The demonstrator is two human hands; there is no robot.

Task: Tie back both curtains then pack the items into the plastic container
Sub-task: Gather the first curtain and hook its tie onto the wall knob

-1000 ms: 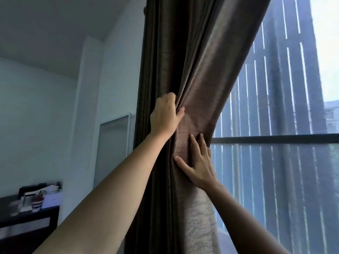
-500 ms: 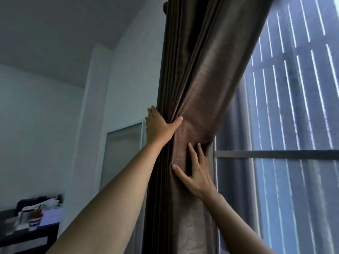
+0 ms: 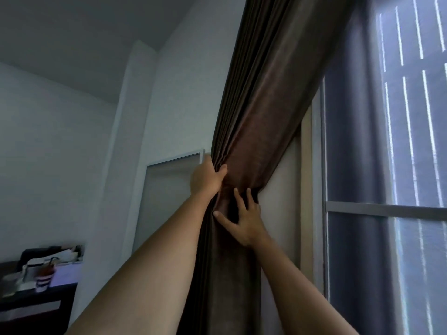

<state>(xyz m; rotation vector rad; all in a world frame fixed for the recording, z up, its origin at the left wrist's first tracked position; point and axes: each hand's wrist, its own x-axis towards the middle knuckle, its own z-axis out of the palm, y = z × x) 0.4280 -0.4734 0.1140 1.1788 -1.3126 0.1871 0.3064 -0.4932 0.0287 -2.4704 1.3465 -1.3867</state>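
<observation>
Sam: Since a moment ago, the big brown shiny cloth curtain has been pulled more to the side. Now a pale strip of wall shows just right of the curtain, where cloth hung before.

Lily: What are the hands doing?

Sam: The left hand grips the folds at the curtain's left edge, with the thumb in front and the fingers tucked behind. The right hand is just below it, flat on the curtain with its fingers spread. It presses and holds nothing.

Lily: So is the curtain tied?

Sam: Not yet, I think. The cloth is bunched tight at the hands, so it looks ready for a tie. But I see no tie or band. One hand may have to let go to fetch one, and then the folds could slip loose.

Lily: And the other curtain? The box?

Sam: I cannot tell. The plastic container is not in sight. I guess most of the job is left.

Lily: What else is in the room?

Sam: Left of the curtain is the plain white wall. Right of the curtain is the tall window with a grey frame, and a thin grey see-through cloth hangs over it. Just left of the curtain is a white framed panel. Far left of the curtain and low down is a dark desk, and on it stands a small striped cup.
</observation>
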